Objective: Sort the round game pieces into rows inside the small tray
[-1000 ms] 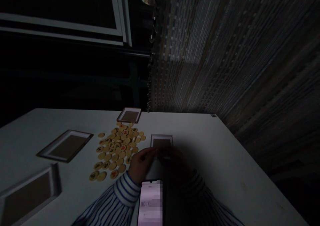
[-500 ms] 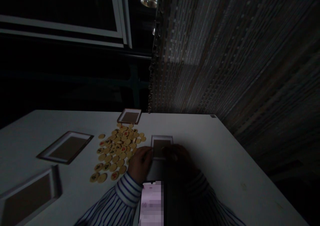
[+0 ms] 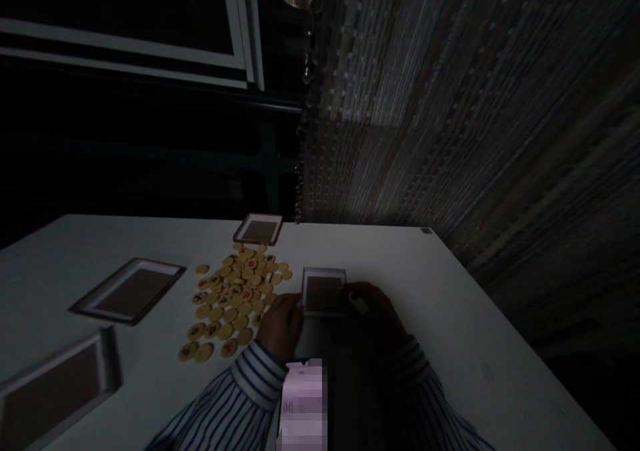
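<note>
The left hand is curled beside the box, the right hand half open opposite, any hold unclear; discs left of both lie loose outside it.

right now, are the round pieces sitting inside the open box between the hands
No, the round pieces lie in a loose pile on the table, left of that open box.

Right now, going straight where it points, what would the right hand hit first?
The right hand would likely meet the shallow open box beside it; darkness hides whether they touch.
</note>
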Demonstrator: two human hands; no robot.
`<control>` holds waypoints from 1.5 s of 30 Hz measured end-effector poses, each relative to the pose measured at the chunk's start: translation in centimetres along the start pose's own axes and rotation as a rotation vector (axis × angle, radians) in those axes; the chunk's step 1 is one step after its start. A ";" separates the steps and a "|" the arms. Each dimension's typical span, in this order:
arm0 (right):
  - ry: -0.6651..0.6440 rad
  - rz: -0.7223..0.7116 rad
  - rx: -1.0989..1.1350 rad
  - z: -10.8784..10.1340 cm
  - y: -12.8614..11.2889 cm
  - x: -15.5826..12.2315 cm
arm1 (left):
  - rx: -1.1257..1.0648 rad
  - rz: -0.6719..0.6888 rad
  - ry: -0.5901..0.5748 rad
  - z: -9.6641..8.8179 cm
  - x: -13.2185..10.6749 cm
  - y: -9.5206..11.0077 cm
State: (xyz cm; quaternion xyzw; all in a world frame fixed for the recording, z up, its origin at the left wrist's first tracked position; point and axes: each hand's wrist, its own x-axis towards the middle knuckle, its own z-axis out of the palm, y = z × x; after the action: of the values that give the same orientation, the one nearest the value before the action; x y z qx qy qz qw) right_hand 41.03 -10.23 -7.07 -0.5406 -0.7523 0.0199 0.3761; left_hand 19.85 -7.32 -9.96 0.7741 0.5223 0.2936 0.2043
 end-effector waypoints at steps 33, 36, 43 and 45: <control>-0.217 0.085 0.031 0.3 0.9 -0.5 | -0.057 -0.052 -0.016 -0.6 0.1 0.2; -0.208 0.080 -0.007 0.6 1.1 -0.7 | -0.068 -0.054 0.001 -0.5 0.0 0.3; -0.305 -0.148 -0.148 0.5 0.7 -0.3 | -0.038 -0.077 -0.018 -0.6 0.0 0.4; -0.320 -0.163 -0.179 0.3 0.4 -0.1 | -0.039 -0.076 -0.036 -0.6 0.0 0.4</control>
State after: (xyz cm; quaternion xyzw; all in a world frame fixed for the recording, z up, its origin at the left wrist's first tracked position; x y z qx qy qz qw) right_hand 41.20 -10.02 -7.52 -0.4990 -0.8426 0.0081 0.2023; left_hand 19.71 -7.44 -9.26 0.7549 0.5416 0.2817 0.2397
